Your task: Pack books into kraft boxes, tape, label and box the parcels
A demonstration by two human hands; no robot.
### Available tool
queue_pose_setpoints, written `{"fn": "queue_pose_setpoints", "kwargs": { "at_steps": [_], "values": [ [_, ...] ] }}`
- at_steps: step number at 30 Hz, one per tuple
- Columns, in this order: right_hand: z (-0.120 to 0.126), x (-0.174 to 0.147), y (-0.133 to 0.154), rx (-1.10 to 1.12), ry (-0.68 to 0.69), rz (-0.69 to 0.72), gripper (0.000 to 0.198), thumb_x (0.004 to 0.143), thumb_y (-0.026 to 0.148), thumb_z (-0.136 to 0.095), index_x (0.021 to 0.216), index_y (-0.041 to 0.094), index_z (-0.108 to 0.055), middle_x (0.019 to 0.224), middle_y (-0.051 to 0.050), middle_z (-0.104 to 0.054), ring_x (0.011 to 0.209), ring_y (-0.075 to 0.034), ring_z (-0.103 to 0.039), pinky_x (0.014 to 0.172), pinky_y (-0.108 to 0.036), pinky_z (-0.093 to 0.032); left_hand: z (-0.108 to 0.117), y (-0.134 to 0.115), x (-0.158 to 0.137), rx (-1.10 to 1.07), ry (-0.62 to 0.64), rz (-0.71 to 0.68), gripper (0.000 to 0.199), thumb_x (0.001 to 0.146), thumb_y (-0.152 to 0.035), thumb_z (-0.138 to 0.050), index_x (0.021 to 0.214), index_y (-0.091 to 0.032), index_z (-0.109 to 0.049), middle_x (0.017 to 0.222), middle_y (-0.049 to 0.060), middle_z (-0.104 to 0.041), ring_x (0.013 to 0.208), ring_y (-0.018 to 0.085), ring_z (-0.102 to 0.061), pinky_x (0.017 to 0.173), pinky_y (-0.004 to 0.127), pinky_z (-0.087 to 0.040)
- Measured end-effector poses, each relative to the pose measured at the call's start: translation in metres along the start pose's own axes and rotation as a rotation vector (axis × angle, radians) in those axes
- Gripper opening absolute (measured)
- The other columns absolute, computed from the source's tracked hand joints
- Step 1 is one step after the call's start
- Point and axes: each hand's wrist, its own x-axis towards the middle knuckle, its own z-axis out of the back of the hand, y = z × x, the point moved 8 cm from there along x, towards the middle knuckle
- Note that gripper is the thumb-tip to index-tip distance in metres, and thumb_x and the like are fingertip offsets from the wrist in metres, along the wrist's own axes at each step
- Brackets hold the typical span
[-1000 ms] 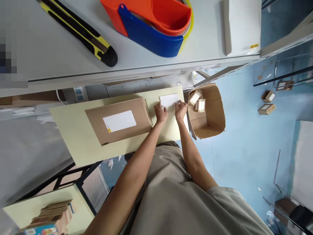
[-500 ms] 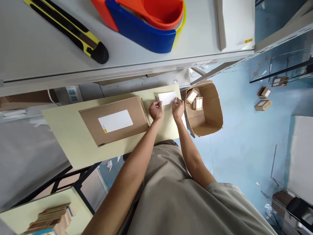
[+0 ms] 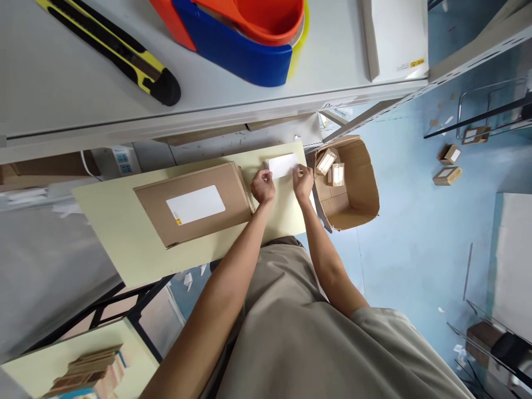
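A small stack of white paper labels [image 3: 282, 165] lies at the right part of the pale yellow table, blank on the side that shows. At its lower left corner, my left hand [image 3: 262, 187] is closed with thumb and fingers pinched. My right hand [image 3: 303, 182] pinches the right end of the labels. Left of my hands rests a flat brown cardboard box [image 3: 239, 194], with a white label [image 3: 197, 205] with a small yellow mark on its top. How many labels are between my fingers is too small to make out.
An open carton [image 3: 351, 208] holding small brown boxes [image 3: 337, 175] stands right of the pale yellow table [image 3: 103, 221]. Above, a grey shelf [image 3: 233, 105] bears a yellow-black box cutter [image 3: 124, 52] and a red-blue tape dispenser [image 3: 245, 61]. Small boxes [image 3: 448, 175] lie on the blue floor.
Both hands stay at the white labels with almost no movement. The whole view has shifted very slightly.
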Motion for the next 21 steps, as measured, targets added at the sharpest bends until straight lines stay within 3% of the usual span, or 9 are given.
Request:
{"fn": "queue_pose_setpoints", "kwargs": {
  "at_steps": [2, 4, 6, 8, 11, 14, 18, 21],
  "values": [
    [-0.002, -0.005, 0.010, -0.072, 0.059, 0.077, 0.048, 0.107, 0.026, -0.061, 0.153, 0.014, -0.069, 0.152, -0.024, -0.066, 0.143, -0.034, -0.065, 0.126, -0.051, -0.052, 0.004, -0.004, -0.002, 0.017, -0.058, -0.007, 0.015, 0.100, -0.022, -0.067, 0.104, -0.022, -0.081, 0.117, 0.012, -0.082, 0.114, 0.027, -0.077, 0.111, 0.040, -0.058],
    [-0.008, -0.014, 0.024, -0.163, 0.145, 0.185, 0.066, 0.101, 0.022, -0.068, 0.166, 0.013, -0.058, 0.172, -0.025, -0.052, 0.164, -0.037, -0.047, 0.136, -0.055, -0.042, 0.005, -0.011, -0.005, 0.037, -0.092, -0.027, 0.013, 0.098, -0.020, -0.069, 0.102, -0.020, -0.081, 0.122, 0.015, -0.081, 0.121, 0.028, -0.075, 0.118, 0.042, -0.056],
    [-0.014, -0.024, 0.038, -0.208, 0.211, 0.277, 0.080, 0.100, 0.026, -0.072, 0.175, 0.015, -0.047, 0.184, -0.024, -0.038, 0.175, -0.039, -0.030, 0.140, -0.060, -0.034, 0.002, -0.020, -0.010, 0.024, -0.075, -0.049, 0.015, 0.099, -0.019, -0.067, 0.104, -0.019, -0.081, 0.122, 0.016, -0.082, 0.121, 0.028, -0.076, 0.118, 0.042, -0.057],
    [-0.013, -0.029, 0.048, -0.182, 0.212, 0.331, 0.077, 0.105, 0.033, -0.068, 0.177, 0.018, -0.044, 0.186, -0.022, -0.036, 0.178, -0.038, -0.026, 0.140, -0.062, -0.033, -0.004, -0.031, -0.016, -0.027, -0.021, -0.094, 0.018, 0.103, -0.021, -0.065, 0.110, -0.018, -0.081, 0.121, 0.014, -0.084, 0.117, 0.028, -0.079, 0.114, 0.040, -0.060],
    [0.003, -0.021, 0.053, -0.070, 0.083, 0.366, 0.061, 0.112, 0.041, -0.057, 0.170, 0.020, -0.054, 0.179, -0.021, -0.048, 0.171, -0.037, -0.040, 0.138, -0.063, -0.038, -0.013, -0.052, -0.023, -0.056, 0.070, -0.260, 0.034, 0.112, -0.025, -0.051, 0.126, -0.021, -0.082, 0.134, 0.012, -0.084, 0.128, 0.026, -0.079, 0.119, 0.039, -0.060],
    [0.031, -0.002, 0.043, 0.074, -0.090, 0.336, 0.049, 0.115, 0.049, -0.054, 0.153, 0.020, -0.067, 0.161, -0.021, -0.064, 0.156, -0.034, -0.057, 0.134, -0.060, -0.045, -0.024, -0.067, -0.024, 0.044, 0.154, -0.393, 0.048, 0.112, -0.018, -0.042, 0.144, -0.020, -0.078, 0.153, 0.012, -0.077, 0.148, 0.026, -0.069, 0.134, 0.042, -0.049],
    [0.062, 0.024, 0.010, 0.306, -0.264, 0.149, 0.047, 0.114, 0.061, -0.055, 0.133, 0.022, -0.071, 0.132, -0.015, -0.075, 0.128, -0.029, -0.072, 0.119, -0.055, -0.058, -0.060, -0.071, -0.021, 0.429, 0.419, -0.511, 0.073, 0.100, -0.010, -0.052, 0.173, -0.012, -0.054, 0.185, 0.015, -0.045, 0.169, 0.035, -0.045, 0.140, 0.052, -0.040],
    [0.070, 0.037, -0.010, 0.390, -0.347, 0.017, 0.051, 0.115, 0.063, -0.050, 0.117, 0.018, -0.073, 0.112, -0.012, -0.076, 0.111, -0.027, -0.073, 0.106, -0.047, -0.062, -0.084, -0.069, -0.020, 0.652, 0.567, -0.593, 0.082, 0.100, -0.007, -0.049, 0.182, -0.012, -0.038, 0.192, 0.012, -0.027, 0.170, 0.037, -0.040, 0.138, 0.052, -0.041]
  ]
}}
